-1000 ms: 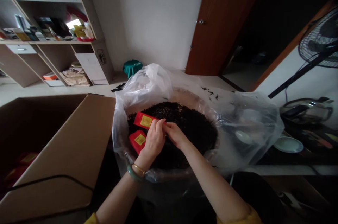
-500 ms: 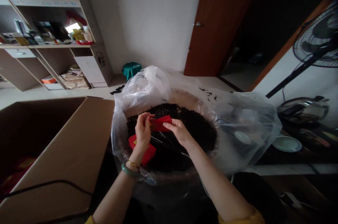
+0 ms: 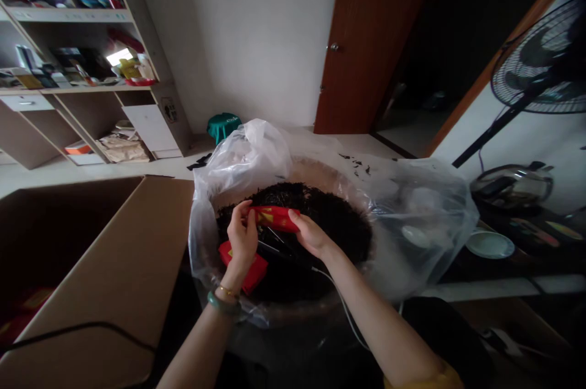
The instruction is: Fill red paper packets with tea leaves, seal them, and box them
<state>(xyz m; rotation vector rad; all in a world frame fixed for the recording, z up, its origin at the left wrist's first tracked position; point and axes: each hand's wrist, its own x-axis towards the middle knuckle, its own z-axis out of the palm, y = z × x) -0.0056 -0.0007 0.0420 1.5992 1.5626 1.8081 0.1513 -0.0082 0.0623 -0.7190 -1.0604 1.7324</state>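
Note:
Between my hands is a small red packet (image 3: 274,218) with yellow print, held lengthwise above a round container full of dark, dry loose leaves (image 3: 339,224). My left hand (image 3: 242,233) grips its left end, and my right hand (image 3: 314,234) pinches its right end. More red packets (image 3: 249,270) lie on the leaves, partly behind my left wrist. A thin metallic tool (image 3: 270,247) and a dark object with a white cord (image 3: 334,285) rest under my hands; their kind is hard to tell. Clear plastic (image 3: 201,224) lines the container.
An open cardboard box (image 3: 105,273) with red packets inside stands at the left. At right are a plate (image 3: 489,243), a lidded glass pot (image 3: 513,187) and a standing fan (image 3: 540,65). Behind are a green bin (image 3: 223,127), shelves (image 3: 73,13) and a brown door (image 3: 361,41).
The red packet has turned in my hands, so its yellow print now shows. My right hand has moved slightly toward its end. The camera view has shifted a little.

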